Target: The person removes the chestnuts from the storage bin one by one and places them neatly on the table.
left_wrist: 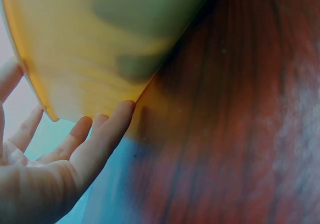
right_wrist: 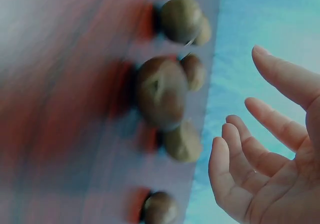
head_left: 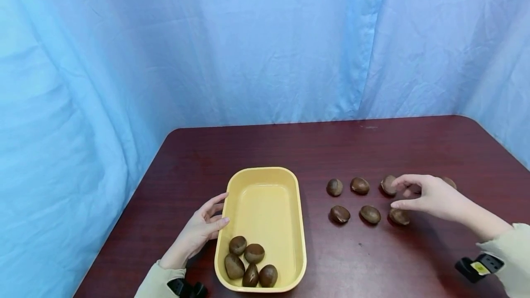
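Observation:
Brown chestnuts lie in two rough rows on the right of the table. My right hand hovers over the right end of these rows, thumb and fingers spread apart, partly hiding a few chestnuts. Nothing is held in it; the right wrist view shows bare, gently bent fingers with chestnuts beyond. On the left, a yellow tray holds several chestnuts at its near end. My left hand touches the tray's left side, thumb at the rim and loosely extended fingers along the outer wall.
A dark red-brown wooden table carries everything. Blue cloth hangs behind it and along the left side. The tray's right rim stands between the chestnuts inside and the rows outside.

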### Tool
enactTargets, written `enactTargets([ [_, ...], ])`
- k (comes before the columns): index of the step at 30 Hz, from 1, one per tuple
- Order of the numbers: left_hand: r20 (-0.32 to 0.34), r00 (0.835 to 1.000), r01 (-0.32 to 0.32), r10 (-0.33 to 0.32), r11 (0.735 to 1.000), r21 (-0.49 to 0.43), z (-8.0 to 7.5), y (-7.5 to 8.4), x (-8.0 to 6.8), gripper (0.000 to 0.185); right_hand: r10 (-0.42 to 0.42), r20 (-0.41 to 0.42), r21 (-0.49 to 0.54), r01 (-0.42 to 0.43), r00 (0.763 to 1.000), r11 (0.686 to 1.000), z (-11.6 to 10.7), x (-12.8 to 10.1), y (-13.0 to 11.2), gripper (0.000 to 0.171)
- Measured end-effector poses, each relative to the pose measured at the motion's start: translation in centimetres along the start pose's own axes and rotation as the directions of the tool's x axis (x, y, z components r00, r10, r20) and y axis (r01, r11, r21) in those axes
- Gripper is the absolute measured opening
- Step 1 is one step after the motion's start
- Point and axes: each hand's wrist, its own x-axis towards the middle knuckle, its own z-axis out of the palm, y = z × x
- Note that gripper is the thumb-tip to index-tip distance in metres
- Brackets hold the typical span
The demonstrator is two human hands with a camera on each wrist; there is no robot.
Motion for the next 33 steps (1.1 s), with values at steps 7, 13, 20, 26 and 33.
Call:
enactTargets([
  [7,0.001,1.000,-0.003,0.003,1.000,-0.005,0.0,0.1,-0.1,0.070,-0.035,0.012,0.078,0.034,0.999,0.996,0.8,1.8,-3.4,0.035],
  [13,0.005,1.000,-0.004,0.004,1.000,-0.003,0.0,0.2,-0.1,0.070,-0.100,0.009,0.121,0.098,0.995,0.988,2.0,4.1,-7.0,0.033],
  [20,0.008,1.000,-0.002,0.002,1.000,0.000,0.0,0.2,-0.1,0.069,-0.164,0.031,0.184,0.156,0.986,0.970,3.5,6.9,-11.2,0.035],
  [26,-0.001,1.000,0.003,-0.003,1.000,0.013,-0.1,0.1,0.0,0.069,-0.243,0.027,0.247,0.229,0.970,0.942,5.0,8.9,-14.9,0.034],
  [33,0.000,1.000,0.001,-0.001,1.000,0.012,-0.1,0.0,0.0,0.068,-0.300,0.033,0.329,0.273,0.953,0.904,6.7,10.6,-19.2,0.032],
])
